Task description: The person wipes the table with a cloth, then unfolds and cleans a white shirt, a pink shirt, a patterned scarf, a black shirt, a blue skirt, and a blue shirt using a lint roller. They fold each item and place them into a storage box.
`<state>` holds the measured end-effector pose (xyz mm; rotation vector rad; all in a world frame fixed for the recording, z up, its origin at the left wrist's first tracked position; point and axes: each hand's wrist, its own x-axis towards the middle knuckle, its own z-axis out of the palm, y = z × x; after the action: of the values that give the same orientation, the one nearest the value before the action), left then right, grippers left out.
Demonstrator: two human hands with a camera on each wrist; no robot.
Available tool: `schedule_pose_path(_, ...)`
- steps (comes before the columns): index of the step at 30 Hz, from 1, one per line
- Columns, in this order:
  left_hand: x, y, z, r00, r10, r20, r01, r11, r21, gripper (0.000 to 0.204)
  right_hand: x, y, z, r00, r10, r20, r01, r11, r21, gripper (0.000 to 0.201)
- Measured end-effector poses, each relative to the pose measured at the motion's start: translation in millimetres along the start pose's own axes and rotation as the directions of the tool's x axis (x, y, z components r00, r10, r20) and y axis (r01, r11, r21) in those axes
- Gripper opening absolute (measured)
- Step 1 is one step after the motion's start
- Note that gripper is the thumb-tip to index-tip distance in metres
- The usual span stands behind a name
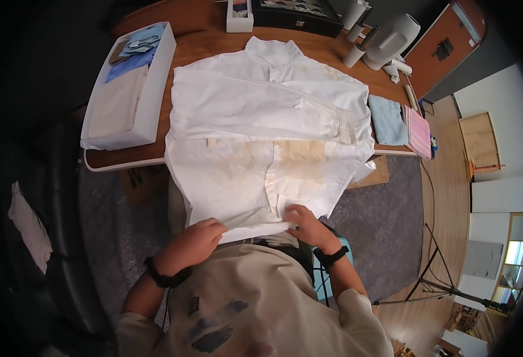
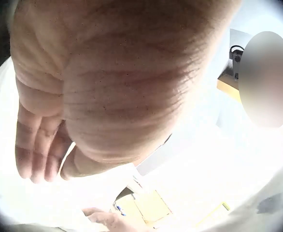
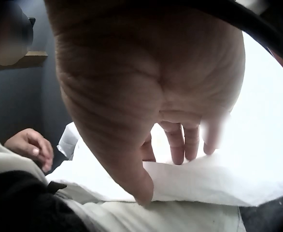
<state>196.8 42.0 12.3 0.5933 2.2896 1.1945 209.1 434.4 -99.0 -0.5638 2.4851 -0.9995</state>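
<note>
A white button-front shirt with yellow-brown stains lies spread over the table, its collar at the far end and its hem hanging toward the person's lap. The sleeves are laid across its chest. At the left of the hem is my left hand, its fingertips right at the cloth; in the right wrist view the left hand has loosely bent fingers. My right hand is at the hem's right part. Its fingers reach down to the white cloth, with the thumb spread apart from them at the edge.
A white bin of folded cloths stands on the wooden table's left. Blue and pink towels lie at the right edge. Behind are a black case, a small white box and a grey-white appliance. A tripod stands right.
</note>
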Motion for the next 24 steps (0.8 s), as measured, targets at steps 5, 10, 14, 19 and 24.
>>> schedule_pose_path(5,44.1,-58.2,49.9,0.973,-0.019,0.231,-0.026,0.982,0.188,0.028,-10.3,-18.4,-2.3,0.989,-0.021,0.147,0.006,0.995,0.100,0.030)
schedule_pose_path(10,77.5,-49.8,69.5,0.956,-0.141,0.259,0.098,0.980,0.172,0.033,-24.4,-33.3,7.9,0.992,-0.070,0.107,0.062,0.996,0.070,0.032)
schedule_pose_path(14,94.6,-68.1,92.7,0.985,0.052,0.166,-0.041,0.997,-0.066,0.031,-26.4,-34.1,10.2,0.993,-0.066,0.100,0.071,0.996,-0.049,0.040)
schedule_pose_path(19,96.6,-39.6,87.2,0.939,0.207,0.275,-0.146,0.963,-0.228,0.043,-23.4,-34.6,21.4,0.996,-0.087,0.022,0.088,0.995,-0.041,0.038)
schedule_pose_path(24,96.4,-46.1,98.2,0.825,0.312,0.472,-0.176,0.934,-0.309,0.034,-23.7,-31.4,31.4,0.996,-0.087,-0.018,0.085,0.992,-0.098,0.034)
